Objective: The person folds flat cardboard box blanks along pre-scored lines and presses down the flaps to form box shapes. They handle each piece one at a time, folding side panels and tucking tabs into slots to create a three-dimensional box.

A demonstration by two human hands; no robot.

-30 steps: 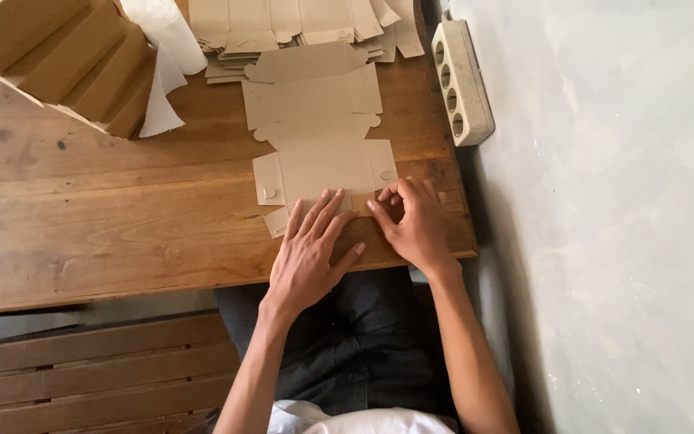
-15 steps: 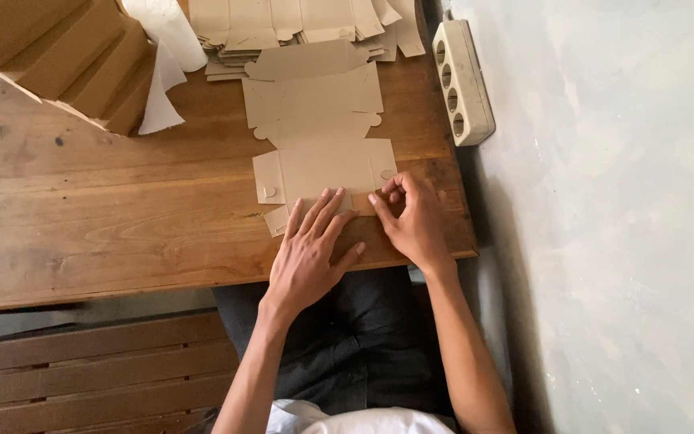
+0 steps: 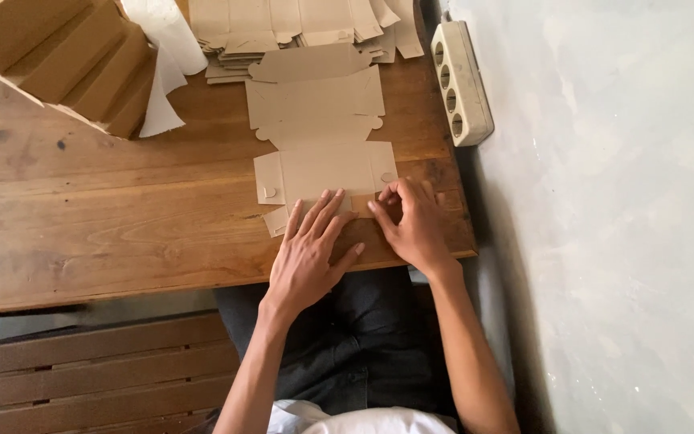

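A flat brown cardboard box blank [image 3: 320,128] lies unfolded on the wooden table [image 3: 106,209], running from the middle towards the near edge. My left hand [image 3: 312,253] lies flat with fingers spread on the blank's near flap, pressing it down. Beside it, my right hand [image 3: 413,223] pinches the flap's right end near the table's right corner, fingertips bent onto the card. The near edge of the blank is hidden under both hands.
A stack of more flat cardboard blanks [image 3: 299,24] sits at the far edge. An open cardboard carton [image 3: 58,56] with a white sheet [image 3: 164,56] stands at the far left. A white power strip [image 3: 461,80] lies along the table's right edge beside a grey wall. A wooden bench [image 3: 90,370] is below.
Both hands stay on the near flap; the fingers shift only slightly, and the blank's near panel looks a little flatter.
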